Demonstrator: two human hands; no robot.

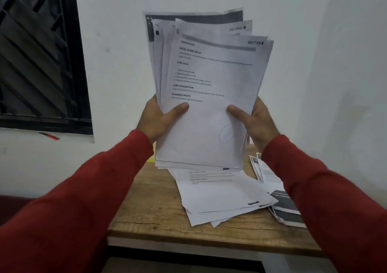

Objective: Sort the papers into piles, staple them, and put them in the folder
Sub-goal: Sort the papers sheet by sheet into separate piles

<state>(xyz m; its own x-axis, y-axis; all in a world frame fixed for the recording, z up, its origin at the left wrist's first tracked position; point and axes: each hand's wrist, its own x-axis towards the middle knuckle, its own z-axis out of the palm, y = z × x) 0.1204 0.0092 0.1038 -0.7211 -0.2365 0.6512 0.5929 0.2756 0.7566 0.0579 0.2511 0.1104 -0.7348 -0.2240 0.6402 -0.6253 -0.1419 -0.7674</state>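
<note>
Stack of printed papers (pixel 209 97) is being held upright above the wooden table (pixel 159 216), sheets fanning unevenly at the top. Left hand (pixel 159 118) is gripping the stack's left edge, thumb pressing on the front sheet. Right hand (pixel 254 122) is clamping the right edge likewise. Loose sheets (pixel 219 197) are lying on the table below; dark-printed pages (pixel 282 207) are lying just beside them, near the red sleeve (pixel 326 199).

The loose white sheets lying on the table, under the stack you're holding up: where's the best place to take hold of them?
Probably the near corners of the loose sheets, coming from the table's front edge. They lie fanned and askew, their corners pointing at you with bare wood around them, so fingers can slide under. Both the left hand and right hand hold the stack now.
</note>
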